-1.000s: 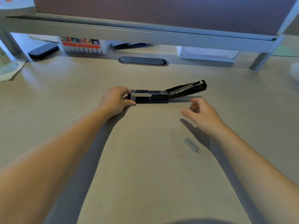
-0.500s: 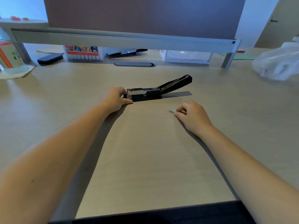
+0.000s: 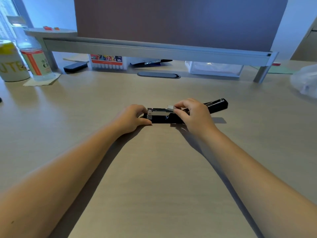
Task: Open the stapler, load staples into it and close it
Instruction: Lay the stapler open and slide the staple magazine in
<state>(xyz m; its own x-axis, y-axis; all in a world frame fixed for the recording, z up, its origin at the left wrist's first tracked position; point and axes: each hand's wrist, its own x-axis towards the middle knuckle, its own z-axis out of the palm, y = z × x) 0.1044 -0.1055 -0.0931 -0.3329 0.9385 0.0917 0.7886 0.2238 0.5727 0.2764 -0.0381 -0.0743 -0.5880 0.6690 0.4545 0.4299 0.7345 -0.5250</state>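
Observation:
A black stapler (image 3: 161,119) lies open on the desk, its lid (image 3: 217,104) swung back to the right and its metal staple channel facing up. My left hand (image 3: 132,117) grips the stapler's left front end and holds it down. My right hand (image 3: 193,114) pinches a small silvery strip of staples (image 3: 171,107) between thumb and fingers, right above the rear part of the channel. Whether the strip touches the channel cannot be told.
A raised monitor shelf (image 3: 154,48) spans the back of the desk, with a marker box (image 3: 108,63), a dark case (image 3: 75,67) and a clear tray (image 3: 214,68) under it. A bottle (image 3: 34,60) and cup (image 3: 10,66) stand far left; a plastic bag (image 3: 305,81) lies far right.
My right hand picked the staple strip up from the desk and carried it left and up to the stapler's channel. My left hand stayed on the stapler's front end.

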